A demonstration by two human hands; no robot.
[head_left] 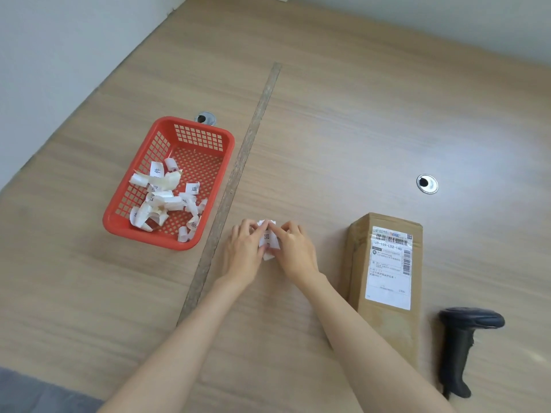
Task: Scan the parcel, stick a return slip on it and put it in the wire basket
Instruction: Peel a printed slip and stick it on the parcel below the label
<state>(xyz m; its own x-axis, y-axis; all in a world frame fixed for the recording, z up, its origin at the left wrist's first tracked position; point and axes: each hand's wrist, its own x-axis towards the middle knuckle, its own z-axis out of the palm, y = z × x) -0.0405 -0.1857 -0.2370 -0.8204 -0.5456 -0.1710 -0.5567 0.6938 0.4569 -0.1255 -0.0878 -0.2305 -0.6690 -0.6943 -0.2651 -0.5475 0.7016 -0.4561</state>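
We pinch the return slip [268, 238] between left hand [243, 248] and right hand [293, 248] to peel it; parcel [386, 281] lies just right of them.

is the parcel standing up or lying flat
Lying flat. The parcel rests on its long side on the table, shipping label facing up, beside the scanner.

Bare table [343, 129] lies open between basket [170, 183] and parcel [387, 278] (scanner [462, 347] just beside it).

Parcel [384, 281] between basket [170, 183] and scanner [462, 347]
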